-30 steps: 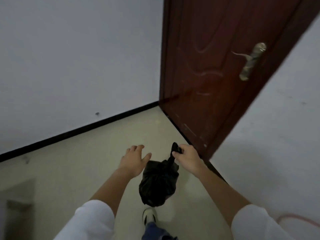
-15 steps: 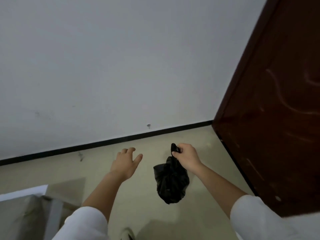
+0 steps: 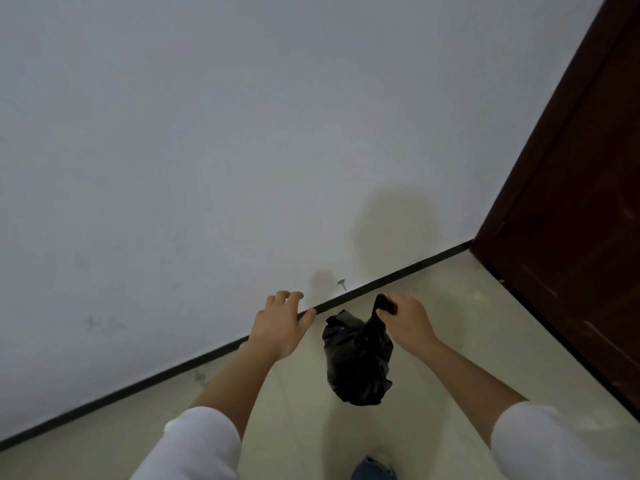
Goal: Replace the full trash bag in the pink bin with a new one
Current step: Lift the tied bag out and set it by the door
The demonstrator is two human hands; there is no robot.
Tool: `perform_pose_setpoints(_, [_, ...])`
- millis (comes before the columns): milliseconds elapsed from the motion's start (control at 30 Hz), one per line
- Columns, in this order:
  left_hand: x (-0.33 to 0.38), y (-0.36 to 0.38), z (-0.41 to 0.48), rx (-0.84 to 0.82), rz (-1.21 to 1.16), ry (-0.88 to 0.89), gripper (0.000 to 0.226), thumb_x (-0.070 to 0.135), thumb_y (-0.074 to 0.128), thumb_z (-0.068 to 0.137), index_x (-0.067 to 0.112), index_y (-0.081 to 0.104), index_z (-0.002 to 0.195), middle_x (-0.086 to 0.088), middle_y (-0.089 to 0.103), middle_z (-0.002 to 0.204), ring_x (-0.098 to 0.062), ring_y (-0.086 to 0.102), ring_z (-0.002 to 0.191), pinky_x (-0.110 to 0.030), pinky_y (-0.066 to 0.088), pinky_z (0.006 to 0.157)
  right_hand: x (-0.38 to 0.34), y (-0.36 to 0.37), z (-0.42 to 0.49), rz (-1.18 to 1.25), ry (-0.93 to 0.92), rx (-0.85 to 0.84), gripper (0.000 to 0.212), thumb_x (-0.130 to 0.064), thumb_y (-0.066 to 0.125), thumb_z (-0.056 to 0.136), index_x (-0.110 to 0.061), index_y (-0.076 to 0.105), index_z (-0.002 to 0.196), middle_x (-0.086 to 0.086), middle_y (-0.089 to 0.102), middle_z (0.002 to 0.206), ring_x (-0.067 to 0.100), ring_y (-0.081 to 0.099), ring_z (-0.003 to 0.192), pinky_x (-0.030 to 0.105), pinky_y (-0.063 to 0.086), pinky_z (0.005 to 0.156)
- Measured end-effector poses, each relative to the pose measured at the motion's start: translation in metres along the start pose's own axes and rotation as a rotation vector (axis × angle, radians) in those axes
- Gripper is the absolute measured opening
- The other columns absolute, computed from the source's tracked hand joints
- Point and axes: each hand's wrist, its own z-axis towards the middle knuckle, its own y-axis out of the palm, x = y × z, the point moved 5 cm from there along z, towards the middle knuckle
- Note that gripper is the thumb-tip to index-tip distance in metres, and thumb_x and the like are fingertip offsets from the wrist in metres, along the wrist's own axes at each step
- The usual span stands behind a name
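My right hand (image 3: pixel 407 322) pinches the gathered neck of a crumpled, full black plastic trash bag (image 3: pixel 358 362), which hangs above the pale floor just short of the black baseboard (image 3: pixel 398 273). My left hand (image 3: pixel 282 325), fingers loosely spread, hovers empty beside the bag.

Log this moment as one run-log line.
right hand: grips black trash bag by neck | left hand: open, empty | pink bin: not visible
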Motion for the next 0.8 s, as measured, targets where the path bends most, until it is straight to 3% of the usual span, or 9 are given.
perform_pose_setpoints(200, [-0.032,-0.007,0.1,-0.016,0.143,0.127,0.059,0.054,0.031,0.095,0.02,0.032,0.142,-0.005,0.032,0.151,-0.023,0.025,0.14,-0.039,0.03,0.11,-0.017,0.058,0.08,0.113,0.079,-0.047,0.039,-0.012,0.06,0.086,-0.028,0.042,0.055,-0.009,0.047,0.058,0.006,0.047,0.056,0.012,0.032,0.046])
perform_pose_setpoints(367, [-0.063,-0.009,0.172,0.022,0.222,0.197,0.084,0.069,0.006,0.081,0.02,0.035,0.142,-0.008,0.027,0.155,-0.024,0.021,0.144,-0.04,0.025,0.113,0.002,0.116,0.138,0.177,0.209,-0.108,0.036,-0.014,0.06,0.086,-0.022,0.042,0.055,-0.007,0.047,0.059,0.004,0.045,0.056,0.013,0.032,0.049])
perform_pose_setpoints(500, [-0.088,0.009,0.233,0.089,0.382,0.382,0.068,0.056,0.02,0.089,0.015,0.046,0.136,-0.014,0.031,0.154,-0.03,0.026,0.144,-0.042,0.021,0.114,0.032,0.162,0.184,0.196,0.29,-0.128,0.025,-0.015,0.059,0.086,-0.021,0.05,0.064,-0.003,0.056,0.069,0.006,0.052,0.063,0.016,0.037,0.054])
perform_pose_setpoints(600, [-0.105,0.029,0.281,0.174,0.566,0.614,0.058,0.051,0.031,0.092,0.016,0.051,0.134,-0.014,0.032,0.153,-0.027,0.018,0.145,-0.042,0.013,0.118,0.064,0.198,0.218,0.191,0.359,-0.109,0.012,-0.014,0.059,0.085,-0.002,0.062,0.084,0.013,0.066,0.082,0.021,0.061,0.07,0.028,0.046,0.063])
perform_pose_setpoints(700, [-0.118,0.047,0.325,0.287,0.708,0.76,0.06,0.049,0.028,0.093,0.015,0.035,0.142,-0.014,0.016,0.157,-0.027,0.001,0.146,-0.044,0.001,0.118,0.098,0.232,0.248,0.166,0.387,-0.101,0.014,-0.015,0.057,0.087,-0.001,0.059,0.086,0.013,0.062,0.085,0.023,0.057,0.073,0.024,0.039,0.059])
perform_pose_setpoints(800, [-0.139,0.071,0.357,0.362,0.834,0.683,0.066,0.049,0.024,0.095,0.017,0.012,0.151,-0.011,0.001,0.16,-0.025,-0.005,0.148,-0.042,-0.004,0.119,0.127,0.256,0.271,0.154,0.439,-0.107,0.011,-0.014,0.055,0.089,-0.005,0.057,0.085,0.005,0.057,0.081,0.019,0.052,0.073,0.016,0.033,0.053])
